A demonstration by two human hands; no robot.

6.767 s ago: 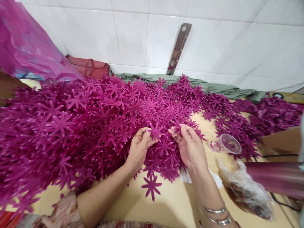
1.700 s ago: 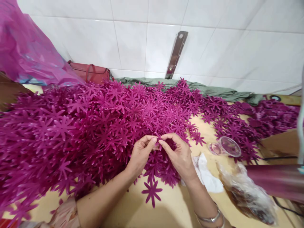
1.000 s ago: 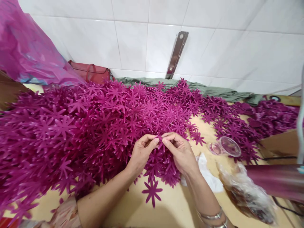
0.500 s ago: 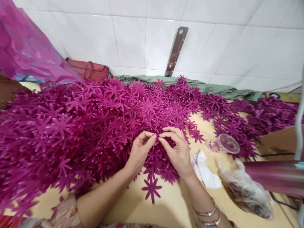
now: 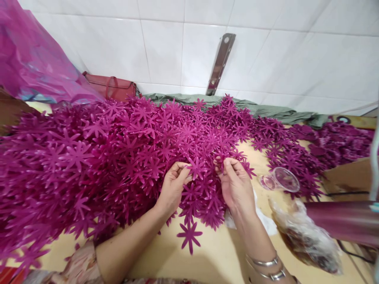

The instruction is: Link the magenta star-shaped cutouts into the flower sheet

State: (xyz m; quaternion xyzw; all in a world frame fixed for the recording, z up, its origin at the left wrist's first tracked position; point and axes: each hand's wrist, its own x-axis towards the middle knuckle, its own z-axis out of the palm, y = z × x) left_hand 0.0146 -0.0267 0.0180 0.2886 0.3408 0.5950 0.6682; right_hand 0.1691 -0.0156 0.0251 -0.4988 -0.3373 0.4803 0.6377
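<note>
A large heap of magenta flower cut-outs point(image 5: 124, 157) with long narrow petals spreads across the table in front of me. My left hand point(image 5: 176, 181) is closed in a pinch on the petal of one flower cut-out point(image 5: 197, 168), which faces up over the heap. To its right, my right hand point(image 5: 235, 181) pinches another magenta flower piece, partly hidden by the fingers. The two hands are apart. Below them, a single flower cut-out point(image 5: 189, 236) lies flat on the pale tabletop point(image 5: 154, 252).
On the right are a clear plastic cup point(image 5: 286, 179), white tissue point(image 5: 266, 219), a crumpled plastic bag point(image 5: 308, 236) and a dark magenta cylinder point(image 5: 340, 221). A red handbag point(image 5: 112, 87) and green cloth point(image 5: 260, 110) lie along the tiled wall. Pink plastic sheeting point(image 5: 38, 59) hangs at left.
My hands were together at the fingertips. The right hand has moved away to the right and turned, and a flower cut-out now shows at my left fingertips.
</note>
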